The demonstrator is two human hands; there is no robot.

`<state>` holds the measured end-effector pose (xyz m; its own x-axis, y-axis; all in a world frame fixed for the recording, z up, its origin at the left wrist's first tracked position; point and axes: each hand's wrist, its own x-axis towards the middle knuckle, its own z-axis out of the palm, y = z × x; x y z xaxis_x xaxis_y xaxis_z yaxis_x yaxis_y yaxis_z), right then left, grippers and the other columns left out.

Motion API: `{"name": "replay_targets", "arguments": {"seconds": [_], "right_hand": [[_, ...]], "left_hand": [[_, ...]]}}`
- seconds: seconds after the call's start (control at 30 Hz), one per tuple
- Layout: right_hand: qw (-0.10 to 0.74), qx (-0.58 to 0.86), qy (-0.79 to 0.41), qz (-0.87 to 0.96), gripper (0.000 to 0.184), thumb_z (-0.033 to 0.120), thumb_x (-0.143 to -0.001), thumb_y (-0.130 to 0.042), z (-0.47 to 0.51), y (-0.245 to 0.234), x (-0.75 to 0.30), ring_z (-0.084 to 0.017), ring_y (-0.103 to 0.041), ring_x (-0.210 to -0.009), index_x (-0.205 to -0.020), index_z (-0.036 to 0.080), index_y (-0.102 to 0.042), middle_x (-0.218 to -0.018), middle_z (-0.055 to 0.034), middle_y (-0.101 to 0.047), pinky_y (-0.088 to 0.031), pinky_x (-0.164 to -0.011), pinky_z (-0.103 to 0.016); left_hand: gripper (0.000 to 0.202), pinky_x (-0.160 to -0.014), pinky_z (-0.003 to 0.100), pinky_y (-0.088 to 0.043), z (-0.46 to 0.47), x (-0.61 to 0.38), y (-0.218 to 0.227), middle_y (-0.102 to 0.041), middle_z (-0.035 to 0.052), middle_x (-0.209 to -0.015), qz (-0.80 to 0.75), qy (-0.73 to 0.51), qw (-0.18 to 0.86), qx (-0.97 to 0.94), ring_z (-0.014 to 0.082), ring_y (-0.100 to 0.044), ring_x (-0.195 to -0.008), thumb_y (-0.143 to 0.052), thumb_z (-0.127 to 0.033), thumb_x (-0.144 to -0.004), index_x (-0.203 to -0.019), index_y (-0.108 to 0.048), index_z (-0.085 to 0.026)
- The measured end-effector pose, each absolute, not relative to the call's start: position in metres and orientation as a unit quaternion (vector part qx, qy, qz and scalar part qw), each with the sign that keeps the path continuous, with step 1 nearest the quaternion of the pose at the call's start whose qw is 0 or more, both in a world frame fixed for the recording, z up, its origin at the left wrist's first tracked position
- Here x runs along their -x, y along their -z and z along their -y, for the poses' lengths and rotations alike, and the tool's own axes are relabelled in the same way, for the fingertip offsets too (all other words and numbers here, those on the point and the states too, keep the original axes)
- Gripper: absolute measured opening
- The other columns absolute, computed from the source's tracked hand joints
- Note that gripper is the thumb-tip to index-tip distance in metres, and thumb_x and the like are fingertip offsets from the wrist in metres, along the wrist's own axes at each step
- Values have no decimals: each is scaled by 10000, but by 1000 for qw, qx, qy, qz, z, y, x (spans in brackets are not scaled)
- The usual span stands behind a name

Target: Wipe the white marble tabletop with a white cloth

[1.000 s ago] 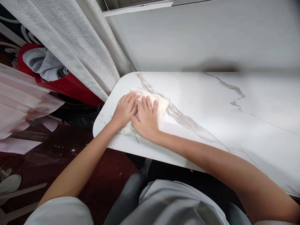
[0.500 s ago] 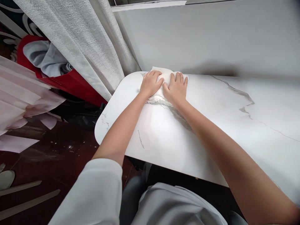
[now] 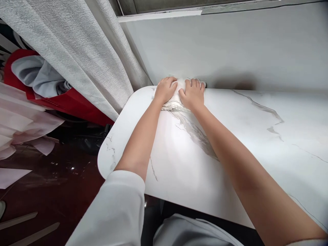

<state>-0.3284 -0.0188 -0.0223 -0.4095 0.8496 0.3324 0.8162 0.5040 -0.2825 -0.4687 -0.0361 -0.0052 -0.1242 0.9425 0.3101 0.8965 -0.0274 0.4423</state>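
Note:
A bunched white cloth (image 3: 176, 99) lies on the white marble-patterned tabletop (image 3: 176, 157), at its far edge against the wall. My left hand (image 3: 165, 90) is on the left part of the cloth, fingers curled over it. On the right part, my right hand (image 3: 192, 94) presses down with its fingers bent into the fabric. Both thumbs point inward, and a strip of cloth shows between the hands. The near edge of the cloth is crumpled and layered; its far side is partly hidden behind my fingers.
A grey wall (image 3: 225, 48) rises behind the table. Left of it hang a light grey curtain (image 3: 87, 51) and a red bag (image 3: 84, 106) with grey fabric inside. Sheer pink fabric (image 3: 23, 119) hangs at the far left above the dark red floor (image 3: 64, 191).
My hands have pushed the cloth slightly farther toward the wall, and its far edge is now gathered up. My fingers are more bent. The camera view has shifted a little.

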Motion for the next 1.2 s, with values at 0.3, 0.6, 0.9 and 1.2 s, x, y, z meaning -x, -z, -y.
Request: {"name": "replay_targets", "arguments": {"seconds": [0.3, 0.6, 0.9, 1.2], "right_hand": [[229, 484, -34, 844, 489, 305, -962, -220, 9, 25, 353, -370, -391, -1301, -1285, 78, -507, -1312, -225, -522, -159, -1092, -637], [264, 482, -84, 831, 530, 310, -939, -299, 34, 19, 392, -419, -285, -1402, -1346, 22, -479, -1435, -278, -441, -58, -1112, -704], [178, 472, -117, 856, 600, 326, -979, -304, 63, 0, 417, -394, -141, -1487, -1484, 3, -332, -1564, -267, -271, 42, -1146, -678], [192, 440, -147, 865, 633, 393, -994, -342, 100, 1, 425, -390, -110, -1496, -1509, 26, -332, -1580, -257, -254, 54, -1161, -636]], "left_hand": [[376, -1096, 402, -372, 32, 491, 5, -669, 76, -1235, -702, -254, 9, -665, 255, -554, -1205, -377, -228, -926, -1188, -644, -185], [420, -1067, 389, -399, 42, 531, 2, -675, 84, -1242, -707, -233, 8, -667, 254, -564, -1201, -361, -264, -914, -1210, -647, -179], [414, -1078, 417, -393, 66, 568, 1, -645, 77, -1265, -721, -218, 8, -657, 261, -546, -1215, -364, -296, -920, -1249, -605, -228], [389, -1093, 424, -376, 103, 582, 0, -624, 84, -1308, -711, -245, 2, -659, 266, -531, -1249, -415, -298, -898, -1222, -608, -202]]}}
